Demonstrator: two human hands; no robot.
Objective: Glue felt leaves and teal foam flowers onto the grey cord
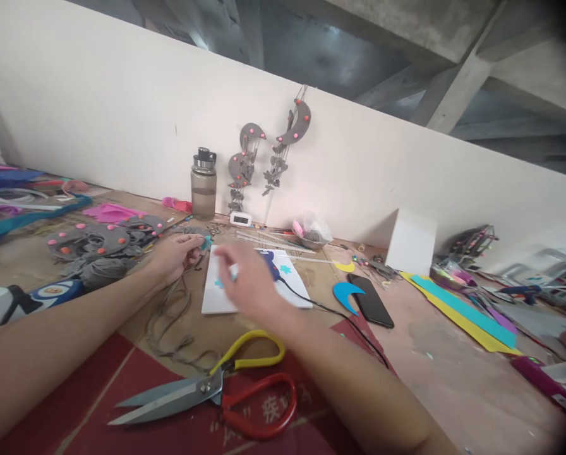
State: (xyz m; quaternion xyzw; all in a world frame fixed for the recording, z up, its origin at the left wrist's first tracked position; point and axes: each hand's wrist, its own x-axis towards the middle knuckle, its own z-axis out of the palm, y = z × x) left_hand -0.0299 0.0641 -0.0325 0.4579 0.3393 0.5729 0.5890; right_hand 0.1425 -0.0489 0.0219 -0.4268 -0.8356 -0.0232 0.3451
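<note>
My left hand (181, 254) pinches a small teal cut-out (206, 242) at its fingertips, beside grey cord (181, 303) that trails down the table. Blurred by motion, my right hand (247, 278) hovers over a white board (221, 304). Whether its fingers hold anything does not show. Teal flower cut-outs (285, 270) lie on the board. A dark blue tool (270, 262) with a black cable (325, 308) is partly hidden behind the right hand. Large scissors (207, 383) with one yellow and one red handle lie spread in front of me.
Grey moon shapes with pink dots (91, 240) lie at left near a tape measure (55, 294). A bottle (204, 186) stands by the wall, where moon hangings (298, 123) hang. A blue crescent (348, 296) overlaps a phone (373, 303). Teal and yellow sheets (463, 309) lie at right.
</note>
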